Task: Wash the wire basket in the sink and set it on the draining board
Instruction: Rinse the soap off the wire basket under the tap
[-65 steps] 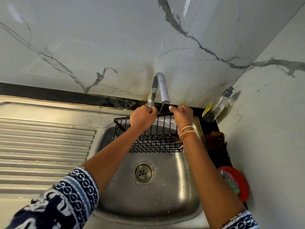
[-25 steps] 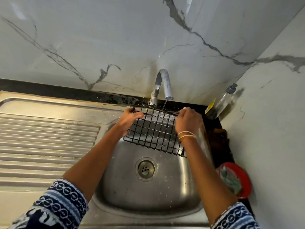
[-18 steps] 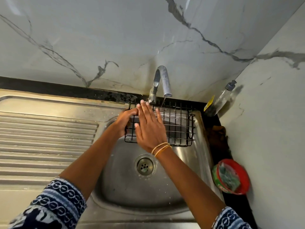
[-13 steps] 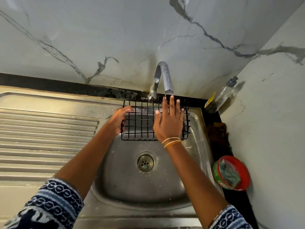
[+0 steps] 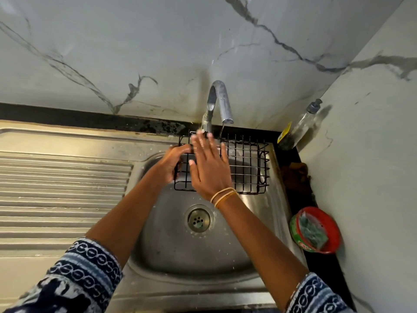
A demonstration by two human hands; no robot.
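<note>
A black wire basket [image 5: 246,168] is held over the far part of the steel sink [image 5: 176,249], right under the tap [image 5: 220,102]. A thin stream of water runs from the spout onto it. My left hand [image 5: 173,163] grips the basket's left end with curled fingers. My right hand [image 5: 208,170] lies flat on the basket's left half, fingers straight and spread. The ribbed draining board [image 5: 61,195] stretches to the left of the sink.
A clear pump bottle [image 5: 297,127] stands in the back right corner. A brown rag [image 5: 295,175] and a red tub with a green scrubber [image 5: 316,231] lie on the dark ledge right of the sink. Marble walls close the back and right.
My right hand slid from the basket's right half to its left half, still flat on the wire. My left hand keeps its hold on the left end.
</note>
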